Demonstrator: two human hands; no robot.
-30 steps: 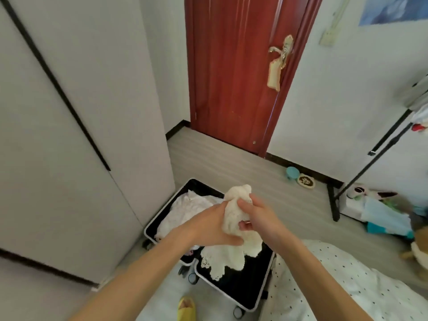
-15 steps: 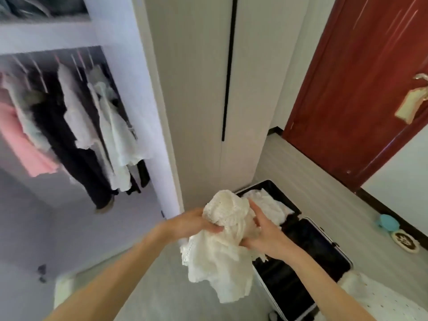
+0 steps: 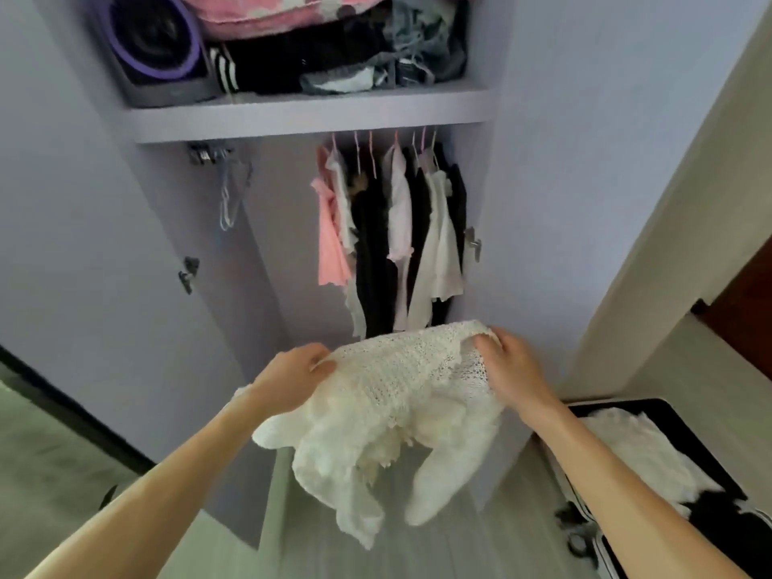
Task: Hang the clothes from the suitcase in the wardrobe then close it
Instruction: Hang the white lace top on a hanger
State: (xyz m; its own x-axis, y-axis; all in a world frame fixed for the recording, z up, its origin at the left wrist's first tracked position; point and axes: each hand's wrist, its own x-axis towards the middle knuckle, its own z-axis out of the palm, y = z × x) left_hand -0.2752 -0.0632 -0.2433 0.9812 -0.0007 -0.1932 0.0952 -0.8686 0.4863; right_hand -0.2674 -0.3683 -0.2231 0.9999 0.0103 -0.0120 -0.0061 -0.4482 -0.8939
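pale plank floor (image 3: 438,537) before an open wardrobe (image 3: 284,244). nearest, the left grip (image 3: 292,376) and right grip (image 3: 511,369) each pinch an upper edge of a white knit top (image 3: 388,394), held stretched between them in the air. at right, the open suitcase (image 3: 668,407) holds more white fabric. beyond, clothes (image 3: 392,227) hang under a stuffed shelf (image 3: 309,119).

a cream open-knit top (image 3: 388,394) is hanging bunched in front of the wardrobe (image 3: 309,119), the left hand (image 3: 288,378) and right hand (image 3: 511,369) gripping its upper edge. the wardrobe is standing open, with pink, black and white clothes (image 3: 392,227) hanging inside. the black suitcase (image 3: 626,402) is lying open at the right, holding white clothing (image 3: 639,453).
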